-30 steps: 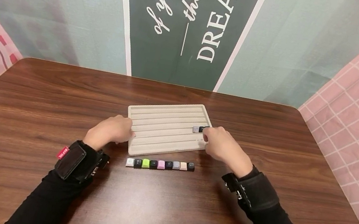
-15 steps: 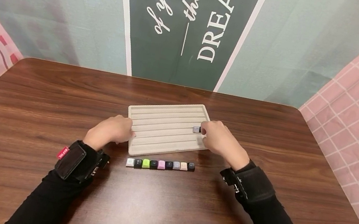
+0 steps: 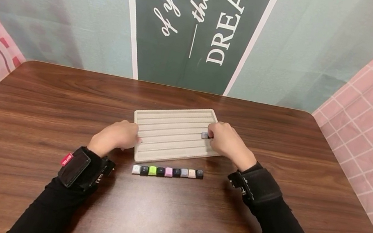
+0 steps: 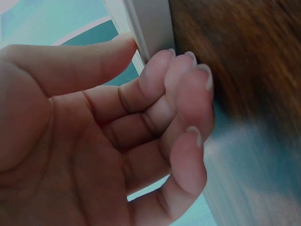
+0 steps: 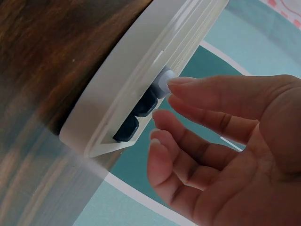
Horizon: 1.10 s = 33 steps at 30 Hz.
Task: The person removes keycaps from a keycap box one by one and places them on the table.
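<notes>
A beige ridged tray (image 3: 168,132) lies slightly askew on the table. My left hand (image 3: 117,136) grips its left edge; in the left wrist view the thumb and curled fingers meet at the tray's side (image 4: 153,28). At the tray's right end is my right hand (image 3: 231,144), thumb and forefinger tips pinching a grey keycap (image 5: 163,83) seated in one groove. Two black keycaps (image 5: 146,104) sit beside it toward the tray's end, mostly covered by the hand in the head view. The other right fingers are curled loosely below.
In front of the tray, a row of several keycaps (image 3: 168,172) in white, black, green, pink, grey and cream stands on the brown wooden table (image 3: 168,217). A printed cloth backdrop (image 3: 184,66) hangs behind the table's far edge.
My right hand has shifted a little left and away from me, from the black keycaps at the tray's end to the grey one. My left hand stays at the tray's left edge.
</notes>
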Tool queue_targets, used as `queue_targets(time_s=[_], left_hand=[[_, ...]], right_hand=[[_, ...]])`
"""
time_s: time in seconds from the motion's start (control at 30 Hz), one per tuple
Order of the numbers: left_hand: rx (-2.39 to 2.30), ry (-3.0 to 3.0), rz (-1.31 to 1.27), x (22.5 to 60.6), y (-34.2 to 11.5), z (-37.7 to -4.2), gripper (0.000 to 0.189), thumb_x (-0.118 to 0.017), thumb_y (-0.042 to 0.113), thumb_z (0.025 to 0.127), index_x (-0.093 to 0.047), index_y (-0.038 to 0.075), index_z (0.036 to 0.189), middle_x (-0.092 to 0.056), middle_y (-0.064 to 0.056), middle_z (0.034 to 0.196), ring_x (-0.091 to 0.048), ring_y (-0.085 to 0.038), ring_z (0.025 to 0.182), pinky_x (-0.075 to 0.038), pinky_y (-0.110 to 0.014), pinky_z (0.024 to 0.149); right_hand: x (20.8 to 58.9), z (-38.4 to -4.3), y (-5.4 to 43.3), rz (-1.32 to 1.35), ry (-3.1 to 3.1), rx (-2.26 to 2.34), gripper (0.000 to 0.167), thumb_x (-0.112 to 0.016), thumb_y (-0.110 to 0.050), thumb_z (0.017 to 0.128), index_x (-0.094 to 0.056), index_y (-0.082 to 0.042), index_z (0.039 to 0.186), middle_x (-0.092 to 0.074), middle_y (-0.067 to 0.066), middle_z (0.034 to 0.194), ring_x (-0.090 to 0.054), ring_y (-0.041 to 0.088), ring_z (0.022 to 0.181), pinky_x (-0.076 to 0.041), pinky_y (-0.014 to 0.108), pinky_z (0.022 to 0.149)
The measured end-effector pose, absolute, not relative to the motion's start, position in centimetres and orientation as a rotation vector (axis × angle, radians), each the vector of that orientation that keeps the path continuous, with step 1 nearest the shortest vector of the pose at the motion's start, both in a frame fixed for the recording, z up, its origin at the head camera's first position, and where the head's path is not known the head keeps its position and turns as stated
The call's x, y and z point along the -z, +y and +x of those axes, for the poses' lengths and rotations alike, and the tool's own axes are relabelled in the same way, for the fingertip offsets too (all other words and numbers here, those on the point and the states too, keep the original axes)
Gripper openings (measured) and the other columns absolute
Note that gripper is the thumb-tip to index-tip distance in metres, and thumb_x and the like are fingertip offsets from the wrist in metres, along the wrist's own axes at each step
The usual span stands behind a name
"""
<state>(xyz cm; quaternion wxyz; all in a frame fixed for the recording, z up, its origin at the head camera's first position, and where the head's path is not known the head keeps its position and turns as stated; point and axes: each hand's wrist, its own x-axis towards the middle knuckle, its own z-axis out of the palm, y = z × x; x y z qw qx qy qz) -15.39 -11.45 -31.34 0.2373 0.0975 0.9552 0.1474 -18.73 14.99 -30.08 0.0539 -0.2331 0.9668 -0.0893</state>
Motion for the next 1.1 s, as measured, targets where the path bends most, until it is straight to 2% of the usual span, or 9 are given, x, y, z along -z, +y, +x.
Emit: queue_targets(time_s=[0.4, 0.83, 1.1], left_hand=[[-0.378, 2.622, 0.26, 31.4, -11.4, -15.5, 0.022, -0.048, 0.019, 0.094, -0.058, 0.002, 0.084, -0.05, -0.006, 0.058, -0.046, -0.016, 0.05, -0.036, -0.028, 0.054], [-0.392, 2.627, 0.266, 31.2, -11.3, -15.4, 0.023, -0.048, 0.018, 0.094, -0.057, 0.003, 0.08, -0.051, -0.005, 0.056, -0.047, -0.015, 0.049, -0.036, -0.027, 0.055], [-0.391, 2.63, 0.269, 31.1, -11.2, -15.3, 0.023, -0.048, 0.019, 0.094, -0.057, 0.004, 0.079, -0.05, -0.005, 0.055, -0.046, -0.015, 0.049, -0.036, -0.027, 0.055]], right_hand=[[30.8, -19.5, 14.9, -0.815, 2.948, 0.299, 0.013, -0.052, 0.009, 0.076, -0.05, -0.002, 0.068, -0.045, 0.007, 0.068, -0.042, 0.021, 0.066, -0.035, 0.031, 0.058], [30.7, -19.9, 14.7, -0.778, 2.925, 0.265, 0.009, -0.054, 0.009, 0.076, -0.054, 0.001, 0.08, -0.052, 0.01, 0.073, -0.045, 0.023, 0.066, -0.036, 0.031, 0.056], [30.8, -20.1, 14.6, -0.764, 2.921, 0.265, 0.01, -0.056, 0.007, 0.076, -0.051, -0.002, 0.074, -0.051, 0.008, 0.069, -0.045, 0.021, 0.063, -0.034, 0.029, 0.054]])
